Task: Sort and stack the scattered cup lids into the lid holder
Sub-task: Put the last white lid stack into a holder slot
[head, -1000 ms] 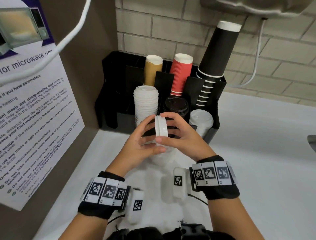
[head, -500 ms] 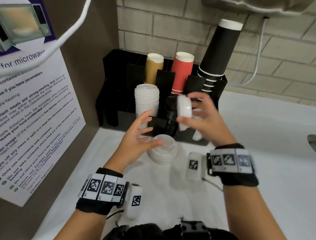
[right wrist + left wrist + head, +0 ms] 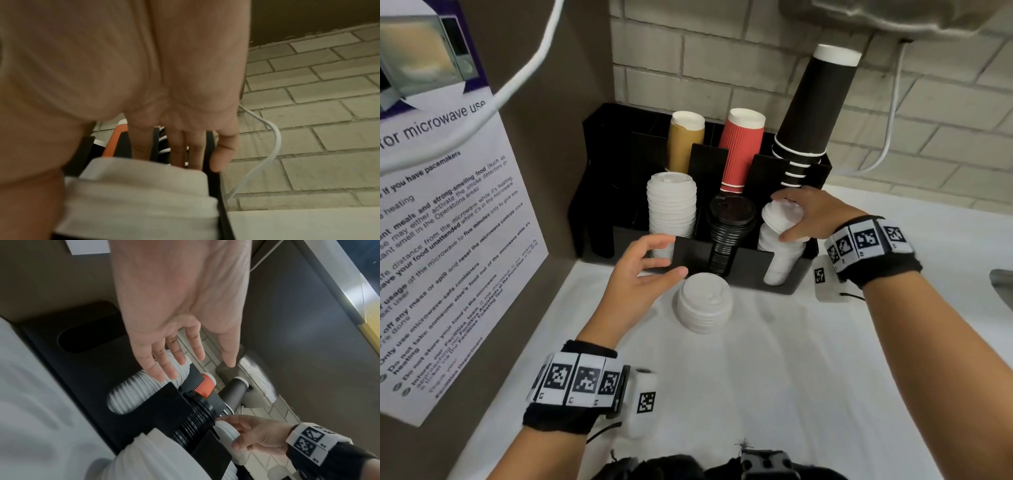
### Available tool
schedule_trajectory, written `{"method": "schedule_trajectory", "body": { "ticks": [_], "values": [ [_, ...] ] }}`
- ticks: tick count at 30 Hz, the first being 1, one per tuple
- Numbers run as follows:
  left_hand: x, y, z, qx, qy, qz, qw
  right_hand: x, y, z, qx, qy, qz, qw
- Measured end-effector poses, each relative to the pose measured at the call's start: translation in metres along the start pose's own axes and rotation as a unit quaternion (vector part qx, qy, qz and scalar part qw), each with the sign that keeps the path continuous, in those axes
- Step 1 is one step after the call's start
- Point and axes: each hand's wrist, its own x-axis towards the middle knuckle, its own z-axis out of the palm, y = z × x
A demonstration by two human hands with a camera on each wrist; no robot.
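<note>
White lid (image 3: pixel 781 216), carried over from above the desk (image 3: pixel 774 377), is now gripped by the right hand (image 3: pixel 811 214) atop the holder's (image 3: pixel 743 265) right stack; left hand (image 3: pixel 640 274) is released, empty.

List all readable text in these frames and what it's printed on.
White laminated microwave notice on the left wall:
"for microwave use"
"if you have pacemakers"
"five minutes"
"Only use microwave-safe containers"
Its remaining small print is cut off or too blurred to quote reliably.
Square black-and-white coded tags on the wristbands: patterns only, tiny characters unreadable.
Paper cups, white and black lids, black plastic lid holder: no text visible.
Wrist views: no legible text.
</note>
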Motion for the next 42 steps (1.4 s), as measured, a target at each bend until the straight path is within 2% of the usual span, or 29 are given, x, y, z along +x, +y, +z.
{"method": "schedule_trajectory", "body": {
  "ticks": [3, 9, 22, 29, 30, 32, 34, 35, 37, 39, 42],
  "values": [
    [0.0, 0.0, 0.0, 0.004, -0.001, -0.002, 1.0, 0.001, -0.001, 0.001, 0.0, 0.019, 0.014, 1.0],
    [0.0, 0.001, 0.001, 0.006, -0.006, -0.002, 1.0, 0.0, -0.007, 0.014, -0.036, -0.007, 0.062, 0.997],
    [-0.002, 0.0, 0.001, 0.01, -0.004, -0.005, 1.0, -0.011, -0.009, 0.022, -0.072, -0.048, 0.091, 0.992],
    [-0.004, 0.001, -0.001, 0.017, 0.001, -0.001, 1.0, -0.019, -0.012, 0.032, -0.123, -0.04, 0.081, 0.988],
    [-0.004, 0.001, -0.002, 0.02, 0.001, -0.001, 1.0, -0.022, -0.014, 0.031, -0.143, -0.026, 0.079, 0.986],
    [-0.004, 0.001, -0.003, 0.024, 0.006, 0.0, 1.0, -0.033, -0.022, 0.032, -0.132, 0.058, 0.046, 0.988],
    [-0.003, 0.0, -0.004, 0.022, 0.016, -0.002, 1.0, -0.045, -0.039, 0.038, -0.007, 0.132, -0.045, 0.99],
    [-0.003, 0.0, -0.005, 0.021, 0.02, -0.003, 1.0, -0.051, -0.049, 0.043, 0.057, 0.116, -0.095, 0.987],
    [-0.004, -0.002, -0.005, 0.021, 0.025, -0.006, 0.999, -0.059, -0.071, 0.063, 0.085, 0.013, -0.147, 0.985],
    [-0.005, -0.002, -0.005, 0.019, 0.026, -0.01, 0.999, -0.06, -0.086, 0.085, 0.032, -0.087, -0.131, 0.987],
    [-0.008, -0.003, -0.005, 0.018, 0.027, -0.015, 0.999, -0.054, -0.096, 0.107, -0.062, -0.152, -0.074, 0.984]
  ]
}}
